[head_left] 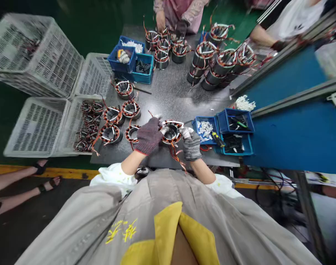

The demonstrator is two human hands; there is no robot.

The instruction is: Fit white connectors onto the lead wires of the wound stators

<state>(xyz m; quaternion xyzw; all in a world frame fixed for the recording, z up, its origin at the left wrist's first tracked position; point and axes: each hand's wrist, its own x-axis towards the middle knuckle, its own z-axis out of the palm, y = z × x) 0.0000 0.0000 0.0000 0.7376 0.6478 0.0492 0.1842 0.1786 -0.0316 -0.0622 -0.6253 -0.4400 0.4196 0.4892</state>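
Note:
A motor stator [172, 137] with copper windings and a white strip along its top rim stands upright on the table in front of me. Orange and red lead wires trail from its near side. My left hand [149, 135], in a dark knitted glove, grips the stator's left rim, with the thumb near the bore. At the right rim, my right hand [191, 144], in a grey striped glove, has its fingers pinched together. What they hold is too small to make out; a thin dark piece shows just beyond them. Another stator [132, 133] stands left of my left hand.
More stators [111, 133] stand at left; stacked stators [203, 55] stand at the back right. Blue bins [218, 120] hold white and black small parts at right, beside a yellow-black tool [218, 140]. White crates [65, 125] line the left. Co-workers [181, 11] work across the table.

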